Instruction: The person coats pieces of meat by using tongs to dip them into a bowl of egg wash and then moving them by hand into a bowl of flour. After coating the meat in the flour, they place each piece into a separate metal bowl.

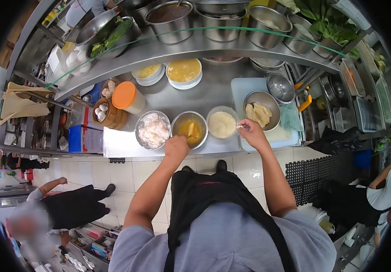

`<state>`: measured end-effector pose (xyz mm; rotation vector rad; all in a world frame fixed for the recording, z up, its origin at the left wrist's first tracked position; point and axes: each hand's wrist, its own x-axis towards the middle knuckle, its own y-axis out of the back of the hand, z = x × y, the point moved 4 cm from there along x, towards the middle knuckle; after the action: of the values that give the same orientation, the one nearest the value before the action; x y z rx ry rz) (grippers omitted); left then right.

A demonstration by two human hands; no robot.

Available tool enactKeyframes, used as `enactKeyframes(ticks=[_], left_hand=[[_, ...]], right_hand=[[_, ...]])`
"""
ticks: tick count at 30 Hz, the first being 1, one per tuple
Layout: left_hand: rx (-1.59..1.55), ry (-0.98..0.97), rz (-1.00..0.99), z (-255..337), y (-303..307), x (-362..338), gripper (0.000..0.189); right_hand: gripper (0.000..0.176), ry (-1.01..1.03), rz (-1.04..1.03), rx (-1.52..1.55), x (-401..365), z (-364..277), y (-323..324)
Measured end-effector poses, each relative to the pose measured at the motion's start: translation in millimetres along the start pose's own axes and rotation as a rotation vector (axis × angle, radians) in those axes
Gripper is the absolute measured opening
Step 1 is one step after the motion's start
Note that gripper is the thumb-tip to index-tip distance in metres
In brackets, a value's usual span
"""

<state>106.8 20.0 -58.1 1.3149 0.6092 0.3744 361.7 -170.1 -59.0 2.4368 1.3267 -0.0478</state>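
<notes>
My left hand (178, 148) is closed over the near left rim of a steel bowl of beaten egg (201, 119). Its fingers reach down to an egg-coated piece of food (192, 129) and appear to grip it. At the right rim of a clear bowl of pale crumbs (222, 124), my right hand (251, 132) is pinched; its fingertips look crusted, and what they hold cannot be made out. Left of the egg stands a bowl of pale, floured-looking pieces (153, 129). A steel bowl (262, 110) on the right contains flat, crumb-coated pieces (258, 114).
An orange-lidded tub (129, 97) and a bamboo steamer (109, 114) stand left. Two white containers of yellow food (184, 71) sit behind. A steel shelf (195, 52) with pots spans above. A light-blue board (245, 88) lies right. Other people (71, 206) stand behind me.
</notes>
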Motion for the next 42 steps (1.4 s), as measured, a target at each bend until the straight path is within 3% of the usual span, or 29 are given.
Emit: enactKeyframes(ticks=[2, 3, 5, 6, 7, 9, 11, 13, 17, 19, 20, 22, 25, 29, 32, 34, 35, 42], left_hand=[[-0.085, 0.206, 0.065, -10, 10, 4, 0.021], [-0.074, 0.207, 0.057, -23, 1, 6, 0.021], [-0.722, 0.279, 0.061, -58, -26, 15, 0.024], [-0.861, 0.396, -0.117, -56, -17, 14, 0.028], [-0.858, 0.401, -0.113, -58, -18, 16, 0.028], [-0.575, 0.361, -0.309, -62, -33, 23, 0.035], [-0.416, 0.354, -0.29, -64, -47, 30, 0.037], [-0.141, 0.452, -0.088, -51, -34, 35, 0.034], [-0.129, 0.499, -0.076, -27, 1, 30, 0.032], [-0.134, 0.37, 0.032, -12, 33, 18, 0.029], [-0.131, 0.369, 0.031, -8, 46, 11, 0.029], [-0.156, 0.336, 0.105, 0, 76, -5, 0.023], [-0.108, 0.374, 0.16, 15, 123, -32, 0.02], [-0.144, 0.422, 0.169, 24, 149, -59, 0.02], [-0.157, 0.38, 0.246, 12, 103, -52, 0.018], [-0.159, 0.347, 0.25, 0, 53, -44, 0.017], [-0.183, 0.337, 0.271, -2, 38, -45, 0.017], [-0.267, 0.382, 0.377, 24, 105, -69, 0.02]], right_hand=[[0.02, 0.01, -0.026, -0.009, 10, 6, 9], [0.02, 0.031, -0.037, 0.002, 14, 9, 13], [0.02, 0.048, -0.047, 0.017, 16, 13, 20], [0.021, 0.033, -0.059, 0.052, 17, 14, 21], [0.021, 0.022, -0.073, 0.086, 18, 14, 21], [0.021, 0.032, -0.097, 0.067, 22, 16, 18], [0.02, 0.031, -0.107, 0.054, 21, 16, 14], [0.022, 0.113, -0.092, 0.045, 24, 4, 13], [0.023, 0.224, -0.095, -0.086, 41, -16, -9], [0.033, 0.311, -0.166, -0.396, 51, -24, -30], [0.033, 0.31, -0.164, -0.394, 53, -27, -39], [0.046, 0.211, -0.25, -0.837, 54, -24, -59], [0.053, 0.137, -0.251, -1.076, 60, -7, -83], [0.05, 0.092, -0.312, -1.03, 84, 20, -100], [0.065, 0.123, -0.423, -1.029, 90, 29, -103], [0.046, 0.203, -0.35, -1.06, 72, -11, -87], [0.046, 0.206, -0.349, -1.063, 69, -15, -86], [0.041, 0.189, -0.368, -0.991, 88, 18, -92]])
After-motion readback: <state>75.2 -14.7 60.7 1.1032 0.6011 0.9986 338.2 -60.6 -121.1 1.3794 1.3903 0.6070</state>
